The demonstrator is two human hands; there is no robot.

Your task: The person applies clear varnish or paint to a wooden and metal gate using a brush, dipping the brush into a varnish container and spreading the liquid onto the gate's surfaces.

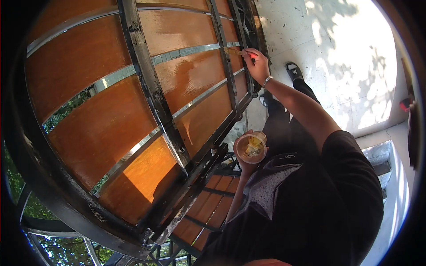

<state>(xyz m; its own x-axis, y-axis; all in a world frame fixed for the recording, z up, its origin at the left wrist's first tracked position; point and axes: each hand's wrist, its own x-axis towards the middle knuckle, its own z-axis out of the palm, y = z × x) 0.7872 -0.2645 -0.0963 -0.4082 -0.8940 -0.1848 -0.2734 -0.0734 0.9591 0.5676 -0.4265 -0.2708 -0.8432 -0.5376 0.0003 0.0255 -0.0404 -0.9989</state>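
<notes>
Head view: right hand [257,66], nearer the black bar [218,26], pinches a brush [236,52] crosswise to it; left hand [247,167] clasps a cup [242,153].

Right fingers [249,62] pinched, left fingers [236,146] curled

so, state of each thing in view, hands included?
right hand: closed on brush
brush: held; contact with wood unclear
left hand: closed around cup
cup: open, something yellowish inside
panels: some glossy; wet or dry unclear
black frame: finish worn in places
sandal: on foot
</notes>
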